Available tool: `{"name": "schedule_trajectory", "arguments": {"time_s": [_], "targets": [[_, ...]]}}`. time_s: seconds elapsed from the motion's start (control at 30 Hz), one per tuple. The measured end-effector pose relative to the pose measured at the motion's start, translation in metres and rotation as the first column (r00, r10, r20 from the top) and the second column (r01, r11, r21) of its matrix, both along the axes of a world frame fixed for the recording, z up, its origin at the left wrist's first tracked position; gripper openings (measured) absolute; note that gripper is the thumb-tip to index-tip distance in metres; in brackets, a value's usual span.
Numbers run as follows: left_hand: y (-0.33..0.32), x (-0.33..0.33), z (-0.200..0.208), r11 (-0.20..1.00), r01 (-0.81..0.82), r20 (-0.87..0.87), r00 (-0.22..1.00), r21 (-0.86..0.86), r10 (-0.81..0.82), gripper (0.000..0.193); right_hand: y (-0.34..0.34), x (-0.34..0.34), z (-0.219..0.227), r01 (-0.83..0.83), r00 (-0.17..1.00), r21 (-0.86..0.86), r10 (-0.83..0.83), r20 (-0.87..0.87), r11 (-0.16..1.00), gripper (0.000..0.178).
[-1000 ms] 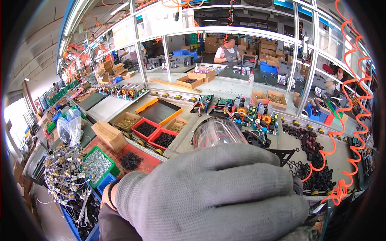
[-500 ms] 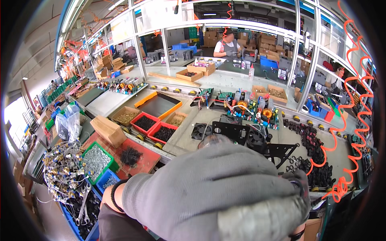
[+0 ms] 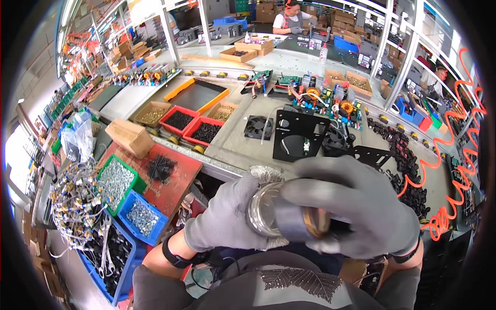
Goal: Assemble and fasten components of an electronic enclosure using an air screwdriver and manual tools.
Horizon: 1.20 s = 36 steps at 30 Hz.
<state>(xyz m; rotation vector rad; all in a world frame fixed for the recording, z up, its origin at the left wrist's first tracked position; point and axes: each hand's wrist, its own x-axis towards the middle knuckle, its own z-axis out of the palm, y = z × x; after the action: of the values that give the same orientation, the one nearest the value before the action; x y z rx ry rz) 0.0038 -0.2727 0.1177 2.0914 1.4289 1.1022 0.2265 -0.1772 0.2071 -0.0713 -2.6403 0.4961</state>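
Low in front of my body, a drinking bottle lies sideways between my hands. It has a clear end with a silvery rim, a dark middle band and an amber part. My left hand, in a grey glove, closes round the clear end. Over the dark and amber end curls my gloved right hand, blurred by motion and hiding part of the bottle. Beyond them on the bench are a black metal bracket, a black fan and circuit boards.
Red bins of black screws, a cardboard box and green and blue trays of small metal parts stand to the left. Black parts and coiled orange hoses are at right. A co-worker stands opposite.
My hands have come down from close before the camera, bringing the bottle into view. The view has tilted down, showing my lap and both forearms.
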Motion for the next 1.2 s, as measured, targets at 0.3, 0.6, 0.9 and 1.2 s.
{"name": "schedule_trajectory", "arguments": {"time_s": [0.3,0.6,0.9,1.2], "targets": [[-0.015,-0.029,-0.049,0.968,-0.183,0.194,0.969,0.170,0.149,0.084,-0.020,-0.079,-0.031,0.129,0.915,0.112,-0.162,0.370,0.985,0.069],[-0.055,-0.057,-0.156,0.860,-0.507,0.264,0.838,0.056,0.477,0.085,-0.020,-0.119,-0.113,0.163,0.931,0.151,-0.203,0.305,0.975,0.079],[-0.109,-0.147,-0.338,0.679,-0.658,0.484,0.500,-0.326,0.718,0.073,0.001,-0.078,-0.150,0.260,0.776,-0.027,-0.192,0.601,0.965,0.060],[-0.060,-0.249,-0.480,0.188,-0.827,-0.457,0.466,-0.530,0.758,0.055,0.011,-0.004,-0.168,0.679,0.566,-0.125,-0.408,0.716,0.723,0.047]]}}
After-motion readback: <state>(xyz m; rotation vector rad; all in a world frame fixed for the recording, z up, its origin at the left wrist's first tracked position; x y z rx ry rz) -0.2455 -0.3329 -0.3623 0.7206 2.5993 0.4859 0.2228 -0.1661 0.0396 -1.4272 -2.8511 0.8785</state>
